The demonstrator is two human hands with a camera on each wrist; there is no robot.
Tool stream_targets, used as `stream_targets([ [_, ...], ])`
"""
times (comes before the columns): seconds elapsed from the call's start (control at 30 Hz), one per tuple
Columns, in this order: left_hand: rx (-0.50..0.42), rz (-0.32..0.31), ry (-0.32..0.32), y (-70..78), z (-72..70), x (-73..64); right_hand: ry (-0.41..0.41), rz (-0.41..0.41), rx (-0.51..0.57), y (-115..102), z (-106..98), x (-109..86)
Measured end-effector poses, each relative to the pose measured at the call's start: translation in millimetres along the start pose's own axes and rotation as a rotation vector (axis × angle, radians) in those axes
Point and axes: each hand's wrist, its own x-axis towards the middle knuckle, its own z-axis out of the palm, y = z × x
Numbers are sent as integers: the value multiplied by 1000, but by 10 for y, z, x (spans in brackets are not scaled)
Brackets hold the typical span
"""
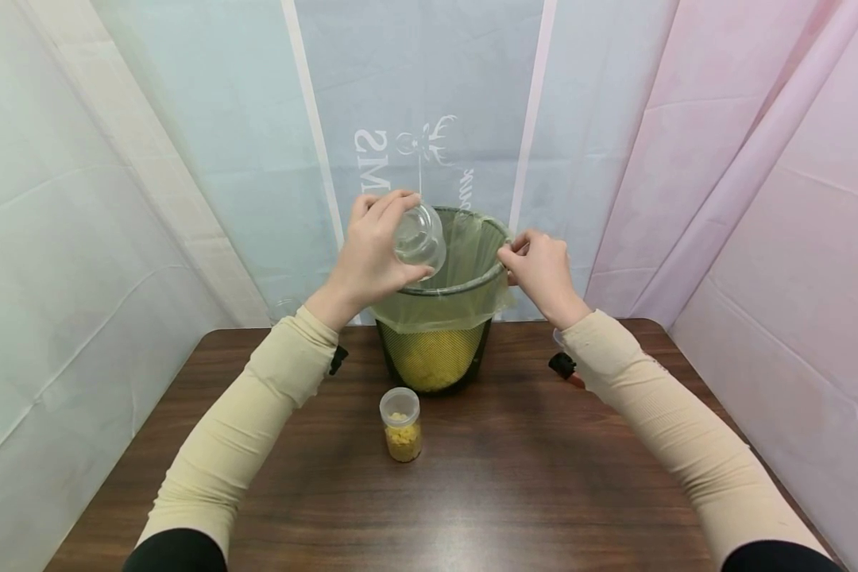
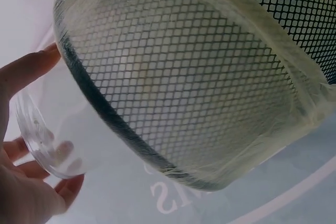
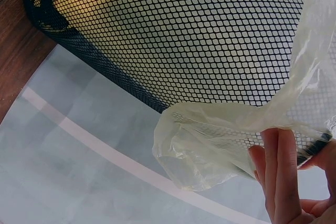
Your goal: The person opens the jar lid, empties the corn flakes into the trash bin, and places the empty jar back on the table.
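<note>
My left hand [image 1: 375, 246] grips a clear plastic cup [image 1: 420, 237], tilted over the near left rim of a black mesh wastebasket [image 1: 393, 353]. In the left wrist view the thumb and fingers [image 2: 68, 187] spread around the see-through cup [image 2: 58, 129], close beside the rim. A pale yellow-green bag [image 1: 429, 310] lines the basket and folds down outside it. At the right side of the rim, my right hand [image 1: 543, 270] pinches the liner's edge; in the right wrist view its fingers [image 3: 283, 166] lie against the loose plastic [image 3: 199, 150]. Yellow contents show through the mesh low down.
A small clear jar [image 1: 402, 425] with yellow pieces stands on the brown table [image 1: 508, 469] before the basket. Small black items [image 1: 338, 359] lie by the left forearm, and another black piece with red [image 1: 563, 365] lies by the right. Hanging cloth [image 1: 243, 119] encloses the back and sides.
</note>
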Motion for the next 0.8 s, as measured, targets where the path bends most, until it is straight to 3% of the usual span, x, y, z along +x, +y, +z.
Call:
stream_targets([
  [0.07,-17,-80,3,-8,-1,10,0,-1,2,-1,-3,-1],
  [0.3,-106,-457,27,-84,-22,61,-3,-9,-9,6,-5,-6],
  [0.5,-204,-721,-27,-181,-72,106,6,-10,-7,5,-5,0],
  [0.63,-209,-770,-56,-204,-87,113,6,-10,-8,2,-10,-4],
  [0.8,-154,-723,-86,-178,-77,131,6,-13,-8,-1,-18,-5],
])
